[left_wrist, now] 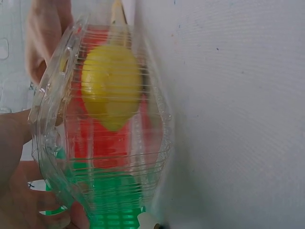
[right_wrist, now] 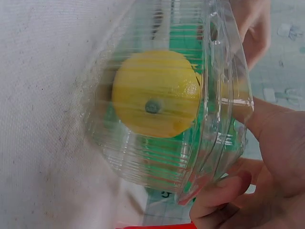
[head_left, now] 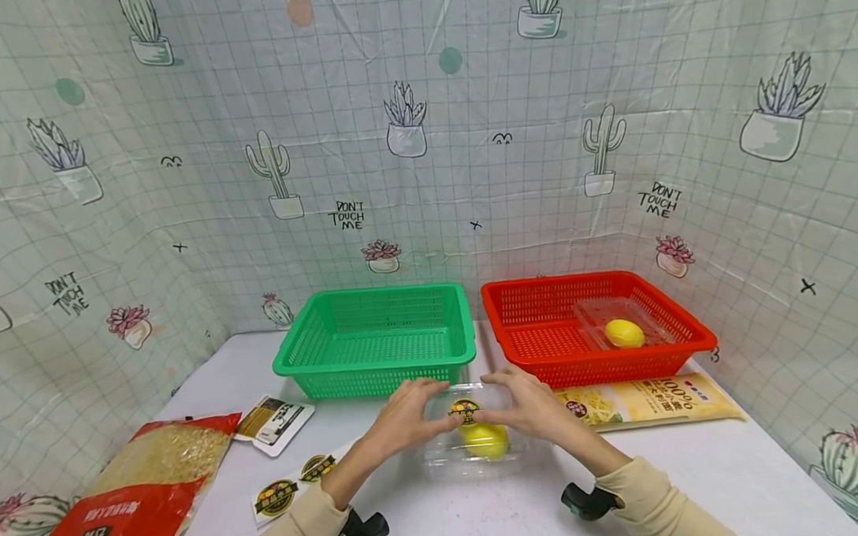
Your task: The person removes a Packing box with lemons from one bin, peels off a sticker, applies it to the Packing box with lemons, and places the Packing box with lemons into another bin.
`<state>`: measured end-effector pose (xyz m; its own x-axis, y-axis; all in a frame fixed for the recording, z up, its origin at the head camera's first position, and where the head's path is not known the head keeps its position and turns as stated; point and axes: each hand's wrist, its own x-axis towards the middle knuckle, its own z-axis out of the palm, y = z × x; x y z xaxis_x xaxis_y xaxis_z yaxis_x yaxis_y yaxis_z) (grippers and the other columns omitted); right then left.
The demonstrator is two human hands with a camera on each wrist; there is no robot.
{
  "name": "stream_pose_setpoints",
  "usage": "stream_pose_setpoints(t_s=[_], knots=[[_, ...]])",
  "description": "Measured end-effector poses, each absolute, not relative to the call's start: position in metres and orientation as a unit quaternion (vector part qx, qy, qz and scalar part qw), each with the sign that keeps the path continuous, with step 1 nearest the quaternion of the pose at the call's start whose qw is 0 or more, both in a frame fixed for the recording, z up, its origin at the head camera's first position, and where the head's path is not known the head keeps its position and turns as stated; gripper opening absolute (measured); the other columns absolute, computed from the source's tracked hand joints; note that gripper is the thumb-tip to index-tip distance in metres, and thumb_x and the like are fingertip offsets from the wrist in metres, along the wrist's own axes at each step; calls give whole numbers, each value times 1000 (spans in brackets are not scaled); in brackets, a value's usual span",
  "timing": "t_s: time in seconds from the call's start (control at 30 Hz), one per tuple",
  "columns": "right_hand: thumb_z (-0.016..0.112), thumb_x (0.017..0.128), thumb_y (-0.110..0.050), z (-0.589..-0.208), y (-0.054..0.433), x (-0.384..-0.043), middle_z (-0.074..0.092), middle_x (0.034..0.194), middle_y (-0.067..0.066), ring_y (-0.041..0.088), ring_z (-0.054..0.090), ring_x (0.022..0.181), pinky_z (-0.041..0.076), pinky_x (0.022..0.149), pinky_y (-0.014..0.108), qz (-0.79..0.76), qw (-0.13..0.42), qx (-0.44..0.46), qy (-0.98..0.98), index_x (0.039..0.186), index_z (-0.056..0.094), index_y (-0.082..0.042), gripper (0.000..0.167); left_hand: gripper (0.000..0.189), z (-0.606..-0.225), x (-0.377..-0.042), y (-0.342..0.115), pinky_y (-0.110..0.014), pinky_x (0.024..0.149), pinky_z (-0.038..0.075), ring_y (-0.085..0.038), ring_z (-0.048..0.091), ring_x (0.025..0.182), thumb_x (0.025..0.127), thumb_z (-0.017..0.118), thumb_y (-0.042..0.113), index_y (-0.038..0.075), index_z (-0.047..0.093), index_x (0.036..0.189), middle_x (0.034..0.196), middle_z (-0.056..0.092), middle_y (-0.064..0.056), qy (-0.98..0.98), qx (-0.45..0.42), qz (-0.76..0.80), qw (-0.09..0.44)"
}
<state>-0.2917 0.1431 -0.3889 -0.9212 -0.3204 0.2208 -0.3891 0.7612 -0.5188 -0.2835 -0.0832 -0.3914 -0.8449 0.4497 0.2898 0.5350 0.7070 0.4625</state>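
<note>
In front of the baskets, a clear plastic clamshell box (head_left: 450,463) stands on the white table with a yellow lemon (head_left: 486,441) inside. A round black-and-gold sticker (head_left: 465,409) lies on its lid. My left hand (head_left: 408,415) grips the lid's left side, fingers at the far rim and thumb near the sticker. On the opposite side my right hand (head_left: 524,407) grips in the same way, its thumb at the sticker's right edge. Both wrist views show the lemon through the ribbed box wall (left_wrist: 112,162), with fingers (right_wrist: 221,191) around the rim.
Behind stand a green basket (head_left: 376,371) and a red basket (head_left: 606,364), the red one holding another clear box (head_left: 594,313) with a lemon. To the left lie a red pasta bag (head_left: 135,499), a small packet (head_left: 274,423) and stickers (head_left: 275,498). A yellow pasta bag (head_left: 653,400) lies right.
</note>
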Motion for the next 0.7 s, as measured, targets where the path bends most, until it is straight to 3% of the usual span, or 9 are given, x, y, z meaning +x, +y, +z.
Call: stream_pose_setpoints(t_s=[0.2, 0.47, 0.6, 0.7], knots=[[79, 80, -39, -390, 146, -294, 63, 127, 16, 39, 58, 117, 49, 93, 59, 296, 71, 206, -930, 123, 67, -8, 54, 47, -391, -285, -83, -54, 92, 48, -33, 57, 115, 90, 70, 32, 5, 64, 127, 130, 63, -15, -923, -256, -273, 93], [78, 82, -37, -395, 140, -298, 67, 116, 7, 32, 63, 110, 53, 89, 52, 281, 103, 187, -936, 115, 69, -13, 41, 37, -396, -290, -79, -52, 84, 51, -31, 62, 109, 89, 71, 35, 11, 68, 118, 119, 69, -10, -923, -230, -283, 124], [77, 83, -41, -396, 134, -298, 66, 110, 4, 25, 64, 94, 53, 76, 42, 255, 119, 168, -945, 109, 69, -17, 37, 34, -398, -293, -75, -42, 72, 53, -26, 64, 101, 88, 71, 39, 15, 69, 112, 111, 70, -6, -930, -215, -259, 145], [75, 83, -45, -396, 130, -298, 65, 101, 2, 20, 56, 74, 46, 63, 32, 238, 120, 150, -952, 107, 67, -18, 37, 32, -399, -295, -72, -34, 65, 50, -23, 63, 96, 88, 71, 40, 17, 68, 110, 107, 70, -5, -935, -206, -245, 155]])
